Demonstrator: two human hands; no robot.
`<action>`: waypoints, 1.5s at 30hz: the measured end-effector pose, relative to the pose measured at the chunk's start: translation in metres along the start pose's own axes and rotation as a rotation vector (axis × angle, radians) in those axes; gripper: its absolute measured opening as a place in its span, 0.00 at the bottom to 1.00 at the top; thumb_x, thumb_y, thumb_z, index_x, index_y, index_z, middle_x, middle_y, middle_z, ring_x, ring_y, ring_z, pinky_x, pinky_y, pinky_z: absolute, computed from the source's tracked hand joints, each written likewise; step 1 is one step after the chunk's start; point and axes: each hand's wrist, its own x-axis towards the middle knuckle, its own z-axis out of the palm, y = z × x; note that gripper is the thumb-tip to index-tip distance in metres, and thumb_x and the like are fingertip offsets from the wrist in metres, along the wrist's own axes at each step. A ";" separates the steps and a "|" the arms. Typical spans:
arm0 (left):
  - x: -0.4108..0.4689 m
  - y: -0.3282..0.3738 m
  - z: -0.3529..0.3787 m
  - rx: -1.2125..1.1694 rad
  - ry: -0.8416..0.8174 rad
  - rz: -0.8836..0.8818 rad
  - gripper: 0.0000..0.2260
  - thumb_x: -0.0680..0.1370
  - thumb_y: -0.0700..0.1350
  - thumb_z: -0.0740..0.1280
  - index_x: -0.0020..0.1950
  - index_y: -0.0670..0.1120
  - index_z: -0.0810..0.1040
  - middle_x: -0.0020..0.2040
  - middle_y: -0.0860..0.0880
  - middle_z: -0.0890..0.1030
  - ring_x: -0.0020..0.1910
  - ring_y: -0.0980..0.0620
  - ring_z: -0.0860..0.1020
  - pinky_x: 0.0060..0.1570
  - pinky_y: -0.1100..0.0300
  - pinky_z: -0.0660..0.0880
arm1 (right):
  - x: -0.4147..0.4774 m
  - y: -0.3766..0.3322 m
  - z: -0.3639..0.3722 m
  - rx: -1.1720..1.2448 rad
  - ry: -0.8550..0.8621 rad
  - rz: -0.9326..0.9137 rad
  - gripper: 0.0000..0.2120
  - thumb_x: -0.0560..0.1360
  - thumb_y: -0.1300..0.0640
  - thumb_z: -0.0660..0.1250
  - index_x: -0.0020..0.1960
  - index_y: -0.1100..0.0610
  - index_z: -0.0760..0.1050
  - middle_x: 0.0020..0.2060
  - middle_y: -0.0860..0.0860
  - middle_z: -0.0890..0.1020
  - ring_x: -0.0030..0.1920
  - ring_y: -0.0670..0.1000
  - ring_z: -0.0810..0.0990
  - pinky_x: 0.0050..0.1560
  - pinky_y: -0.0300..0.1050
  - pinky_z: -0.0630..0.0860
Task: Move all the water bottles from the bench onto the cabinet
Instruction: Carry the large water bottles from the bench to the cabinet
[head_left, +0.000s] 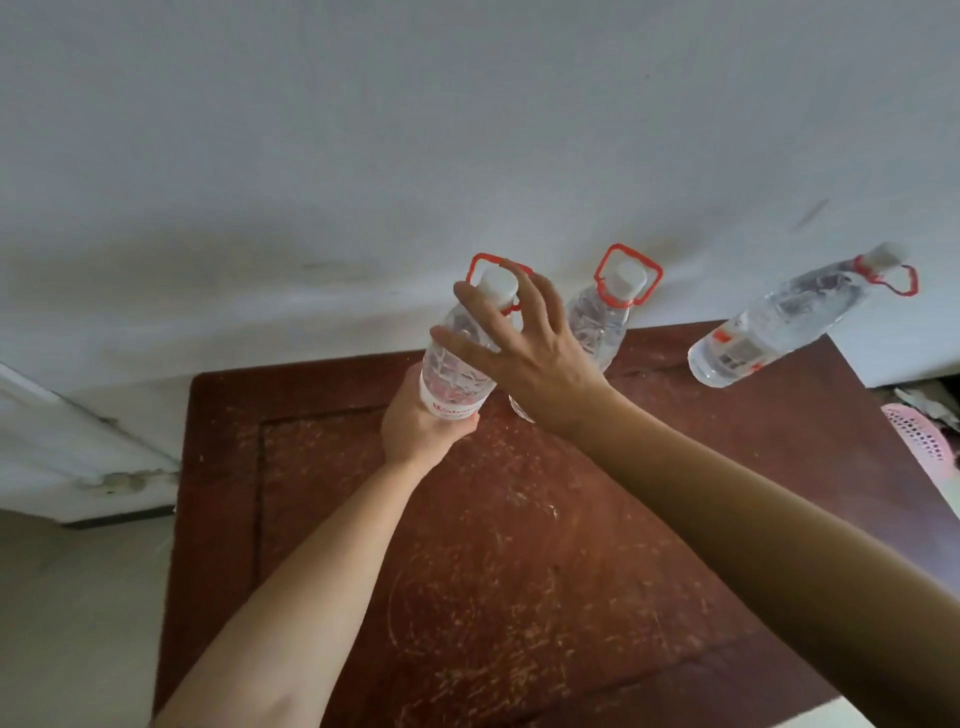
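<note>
A: Both forearms reach up from the bottom of the view over the scratched red-brown cabinet (519, 545). The left hand (421, 426) comes in from below, cupped around the base of the held bottle (460, 358), fingers closed on the labelled end.

B: And the right hand (524, 353)?

A: It crosses in from the right, fingers spread loosely over the shoulder and neck, fingertips up by the white cap (496, 286). That looks more like steadying than clamping, though I can't tell how firmly it presses.

B: How will that bottle handle?

A: It looks full of clear water, so I'd judge it weighty for its size, with thin ribbed plastic that dents under a squeeze and is probably slick. The base cradle is sensible; the red carry loop (480, 260) at the neck is the other obvious hold.

B: Where is it exactly?

A: Tilted, just over the cabinet's back edge. Whether it's touching down is hidden by the hand.

B: Further back?

A: A second bottle (597, 327) stands just behind the right hand, a third bottle (779, 322) well to the right, both by the white wall (363, 156).
</note>
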 end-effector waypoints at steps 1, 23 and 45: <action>0.000 0.002 -0.003 0.030 0.011 0.009 0.34 0.60 0.57 0.81 0.63 0.56 0.72 0.56 0.56 0.82 0.53 0.55 0.80 0.48 0.63 0.72 | 0.000 -0.003 -0.002 -0.059 -0.029 0.031 0.31 0.77 0.58 0.61 0.79 0.45 0.61 0.79 0.59 0.55 0.74 0.77 0.56 0.72 0.77 0.54; -0.082 -0.066 -0.076 0.887 -0.095 0.361 0.44 0.64 0.55 0.78 0.76 0.52 0.62 0.67 0.45 0.75 0.66 0.38 0.72 0.59 0.33 0.69 | -0.106 -0.116 0.039 0.391 -0.426 0.235 0.51 0.66 0.58 0.79 0.79 0.38 0.54 0.55 0.54 0.77 0.45 0.54 0.80 0.43 0.55 0.82; -0.368 0.262 0.152 0.609 -0.277 1.469 0.29 0.66 0.58 0.74 0.66 0.52 0.74 0.60 0.47 0.77 0.59 0.40 0.73 0.55 0.39 0.65 | -0.552 -0.089 -0.203 0.006 -0.047 1.528 0.42 0.57 0.32 0.76 0.68 0.45 0.77 0.52 0.53 0.81 0.49 0.58 0.82 0.51 0.58 0.79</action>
